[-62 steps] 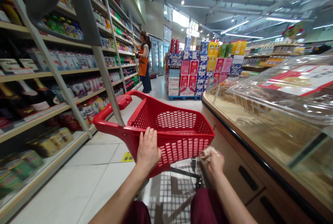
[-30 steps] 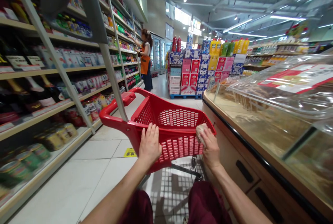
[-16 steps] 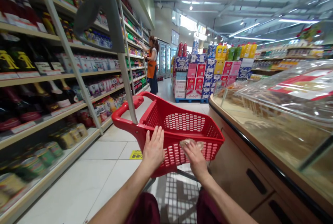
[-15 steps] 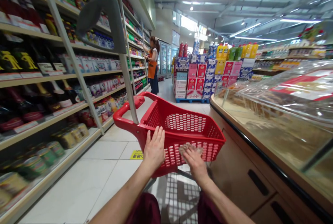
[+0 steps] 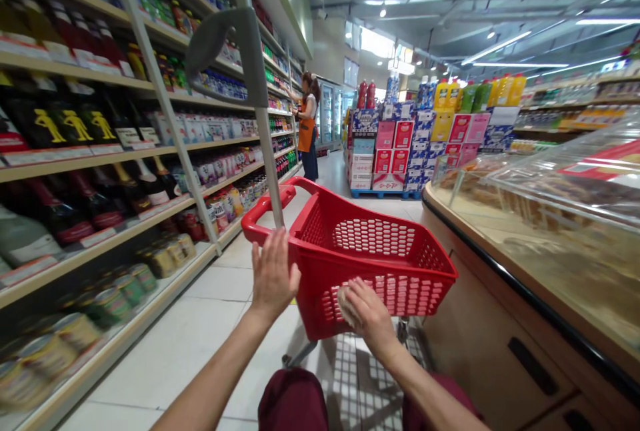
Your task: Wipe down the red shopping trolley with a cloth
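Observation:
Right in front of me stands a red plastic shopping cart (image 5: 380, 257) with perforated walls and a grey upright pole (image 5: 270, 164). My left hand (image 5: 274, 277), fingers stretched out, is at the cart's near left corner, close to the pole's base; whether it presses on the rim I cannot tell. Against the cart's near side wall, my right hand (image 5: 367, 314) holds a pale, crumpled cloth (image 5: 349, 307). Part of the cloth is hidden under the fingers. A grey plastic handle (image 5: 227, 57) sits high on the pole.
Shelves (image 5: 165, 151) of bottles and cans run along the left. A glass-topped display counter (image 5: 505, 311) borders the cart's right side. Ahead stand stacked drink boxes (image 5: 393, 147) on a blue pallet and a person in an orange apron (image 5: 307, 131) at the shelves.
My left hand has moved left along the cart toward the pole. My right hand has shifted the cloth left along the side wall. The view has turned slightly left.

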Motion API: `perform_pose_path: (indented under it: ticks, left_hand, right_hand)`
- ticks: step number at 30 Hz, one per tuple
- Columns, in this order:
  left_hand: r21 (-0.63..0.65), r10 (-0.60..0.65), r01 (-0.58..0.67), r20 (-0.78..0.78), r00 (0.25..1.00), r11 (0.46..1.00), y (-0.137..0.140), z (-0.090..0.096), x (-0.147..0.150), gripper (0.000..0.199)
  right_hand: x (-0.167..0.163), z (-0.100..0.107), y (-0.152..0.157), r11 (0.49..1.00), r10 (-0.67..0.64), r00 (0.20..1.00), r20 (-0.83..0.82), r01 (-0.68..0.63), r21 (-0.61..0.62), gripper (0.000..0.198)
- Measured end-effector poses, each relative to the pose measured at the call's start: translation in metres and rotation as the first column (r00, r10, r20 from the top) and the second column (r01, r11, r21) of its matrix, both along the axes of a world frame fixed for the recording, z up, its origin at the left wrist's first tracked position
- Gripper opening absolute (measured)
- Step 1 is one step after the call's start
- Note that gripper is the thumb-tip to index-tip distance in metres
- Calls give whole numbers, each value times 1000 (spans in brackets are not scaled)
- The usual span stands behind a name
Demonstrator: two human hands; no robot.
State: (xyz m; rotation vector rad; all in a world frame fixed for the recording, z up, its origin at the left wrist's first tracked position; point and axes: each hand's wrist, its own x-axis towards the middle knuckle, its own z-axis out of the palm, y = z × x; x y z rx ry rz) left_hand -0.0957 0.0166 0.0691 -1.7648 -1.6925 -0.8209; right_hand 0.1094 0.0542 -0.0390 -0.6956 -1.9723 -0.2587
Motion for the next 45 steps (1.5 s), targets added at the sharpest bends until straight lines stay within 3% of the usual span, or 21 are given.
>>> perform_pose_path:
  ticks: [2, 4, 7, 10, 16, 21, 26, 28, 33, 39, 42, 45]
  left_hand:
    - [25, 93, -94, 49, 994, 995, 3, 8, -19, 59]
    - [-45, 123, -122, 17, 992, 991, 9, 13, -31, 57]
    - [-155, 118, -124, -53, 992, 980, 15, 14, -40, 56]
    - [-187, 110, -121, -68, 992, 975, 16, 14, -41, 57]
    - [-190, 96, -113, -97, 991, 975, 10, 17, -42, 58]
    - [-189, 84, -104, -111, 990, 976, 10, 16, -43, 59]
    - [-181, 122, -136, -86, 989, 974, 12, 13, -39, 58]
    - [-182, 128, -141, -82, 988, 973, 13, 13, -38, 57]
    - [-156, 109, -120, -78, 991, 980, 13, 10, -38, 56]
    - [-1, 13, -13, -55, 998, 1000, 10, 2, 1, 60]
    - [-97, -108, 96, -135, 985, 991, 17, -4, 28, 59]
    - [-227, -128, 87, -171, 977, 970, 28, -11, 41, 58]
  right_hand:
    - [-13, 23, 5, 1000, -14, 997, -82, 15, 14, 36]
    - [-29, 40, 11, 999, -26, 993, -117, 30, 30, 39]
    - [-55, 35, 10, 996, 36, 999, -3, -36, 84, 35]
    - [-76, 27, 1, 986, 129, 986, 107, -139, 93, 27]
    - [-95, 68, 12, 991, 69, 997, -33, -65, 115, 31]
    - [-75, 34, 12, 983, 139, 972, 188, -159, 96, 29]
    - [-34, 36, 23, 997, -20, 1000, -2, 20, 81, 33]
    - [-18, 30, 28, 994, -74, 997, -2, 74, 78, 35]
    - [16, -13, 20, 998, -20, 982, 190, 7, 70, 31]
    - [45, 8, 38, 976, -214, 975, -62, 216, 36, 37]
    - [58, -8, 37, 974, -221, 974, 43, 218, 68, 36]
    - [72, -24, 30, 974, -225, 965, 136, 219, 59, 36]
